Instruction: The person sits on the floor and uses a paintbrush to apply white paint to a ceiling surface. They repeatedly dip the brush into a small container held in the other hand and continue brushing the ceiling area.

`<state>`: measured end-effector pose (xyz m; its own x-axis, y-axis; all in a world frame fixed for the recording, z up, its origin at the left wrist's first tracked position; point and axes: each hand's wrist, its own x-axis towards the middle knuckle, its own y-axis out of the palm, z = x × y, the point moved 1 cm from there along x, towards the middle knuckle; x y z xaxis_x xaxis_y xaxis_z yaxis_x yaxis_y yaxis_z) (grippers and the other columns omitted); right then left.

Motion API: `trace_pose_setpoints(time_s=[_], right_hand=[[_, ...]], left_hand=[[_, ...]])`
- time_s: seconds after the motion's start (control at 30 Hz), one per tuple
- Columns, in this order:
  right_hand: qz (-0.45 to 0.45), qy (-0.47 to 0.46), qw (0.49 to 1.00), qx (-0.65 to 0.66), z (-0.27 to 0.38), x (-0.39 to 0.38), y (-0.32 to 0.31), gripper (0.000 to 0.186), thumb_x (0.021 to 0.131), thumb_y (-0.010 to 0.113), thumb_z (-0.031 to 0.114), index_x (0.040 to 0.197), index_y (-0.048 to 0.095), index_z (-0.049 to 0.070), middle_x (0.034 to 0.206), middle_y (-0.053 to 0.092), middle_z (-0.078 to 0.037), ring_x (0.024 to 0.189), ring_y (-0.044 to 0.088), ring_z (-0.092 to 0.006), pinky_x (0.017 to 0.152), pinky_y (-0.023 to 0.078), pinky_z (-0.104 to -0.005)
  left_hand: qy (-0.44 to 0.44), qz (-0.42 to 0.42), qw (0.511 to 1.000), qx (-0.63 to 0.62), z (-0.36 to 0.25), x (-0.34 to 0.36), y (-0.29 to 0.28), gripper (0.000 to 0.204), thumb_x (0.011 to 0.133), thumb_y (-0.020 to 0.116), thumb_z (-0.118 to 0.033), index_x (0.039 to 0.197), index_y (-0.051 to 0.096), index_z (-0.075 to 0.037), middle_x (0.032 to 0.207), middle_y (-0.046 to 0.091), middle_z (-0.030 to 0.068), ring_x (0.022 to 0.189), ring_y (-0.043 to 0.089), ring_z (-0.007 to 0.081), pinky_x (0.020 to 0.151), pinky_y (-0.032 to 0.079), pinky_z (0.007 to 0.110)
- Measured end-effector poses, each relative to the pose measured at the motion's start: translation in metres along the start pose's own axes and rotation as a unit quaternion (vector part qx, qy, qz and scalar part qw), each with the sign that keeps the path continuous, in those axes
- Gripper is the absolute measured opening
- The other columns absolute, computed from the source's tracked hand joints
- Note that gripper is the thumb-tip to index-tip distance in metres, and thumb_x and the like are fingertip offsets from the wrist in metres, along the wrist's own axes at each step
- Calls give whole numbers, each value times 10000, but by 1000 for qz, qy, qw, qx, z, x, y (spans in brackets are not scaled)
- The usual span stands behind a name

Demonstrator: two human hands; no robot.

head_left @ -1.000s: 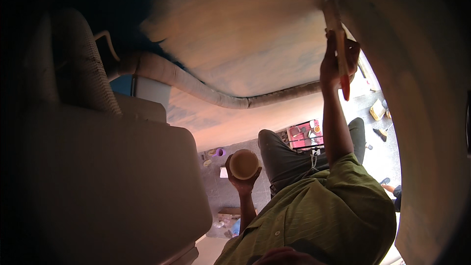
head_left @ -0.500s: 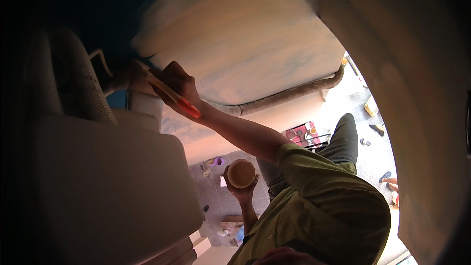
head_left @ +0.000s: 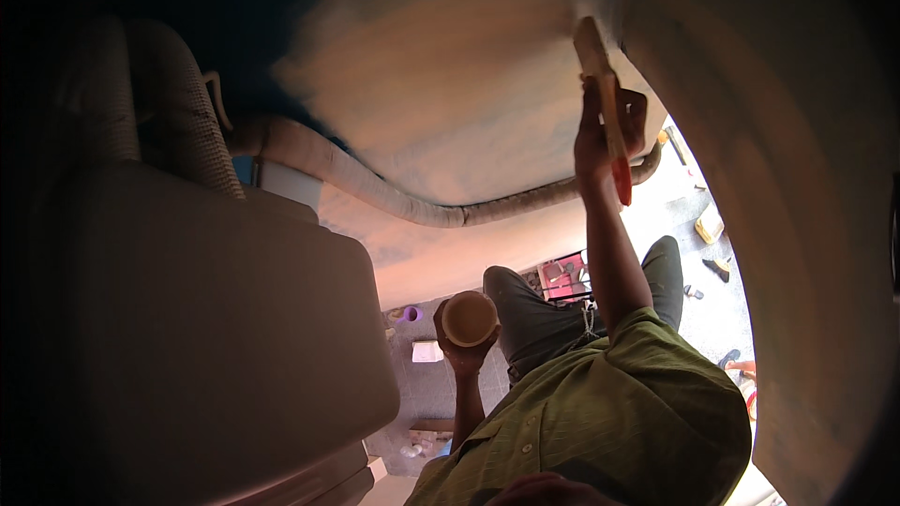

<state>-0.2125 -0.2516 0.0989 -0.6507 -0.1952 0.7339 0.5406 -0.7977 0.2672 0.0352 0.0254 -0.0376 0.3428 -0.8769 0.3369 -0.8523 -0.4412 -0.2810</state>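
Grey floor (head_left: 427, 389), brightly lit at right; shadowed wall (head_left: 246, 33), apparently dark blue

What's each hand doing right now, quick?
Left hand: closed around a round cup.
Right hand: closed on a brush with a red handle end.

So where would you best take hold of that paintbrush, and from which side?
Probably by the slim handle of the paintbrush, coming from the red end, much as the right hand does. It is long and narrow there, while the broader brush head points the opposite way, toward the wall.
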Motion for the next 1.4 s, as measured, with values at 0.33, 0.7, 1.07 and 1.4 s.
trace_pose_setpoints(time_s=[0.33,0.7,1.07,1.4], right_hand=[[248,6,901,356,175,-86,130,265,856,739,138,1110,681,89,823,617,-82,752,622,-234,564,526,-329],[45,-108,992,38,17,0,64,223,848,793,134,1059,731,96,836,660,-82,697,641,-240,538,514,-338],[129,-21,976,176,114,-10,44,250,825,813,134,1071,770,125,795,641,-30,665,601,-161,534,480,-287],[208,-99,937,261,194,-46,151,251,850,706,113,1096,672,79,770,596,-75,742,603,-220,495,503,-338]], left_hand=[[1,-13,1000,2,-14,2,4,926,602,980,-218,1356,474,-37,1254,597,128,1124,606,272,983,510,419],[27,-5,999,27,-11,2,0,929,600,982,-225,1352,474,-27,1234,599,131,1119,611,265,969,517,417],[13,7,999,-30,-15,10,8,909,580,978,-164,1334,485,-43,1235,604,118,1124,618,259,976,527,404],[23,-7,1000,-18,-8,2,2,879,588,973,-176,1320,504,-44,1229,604,119,1108,616,263,962,522,417]])
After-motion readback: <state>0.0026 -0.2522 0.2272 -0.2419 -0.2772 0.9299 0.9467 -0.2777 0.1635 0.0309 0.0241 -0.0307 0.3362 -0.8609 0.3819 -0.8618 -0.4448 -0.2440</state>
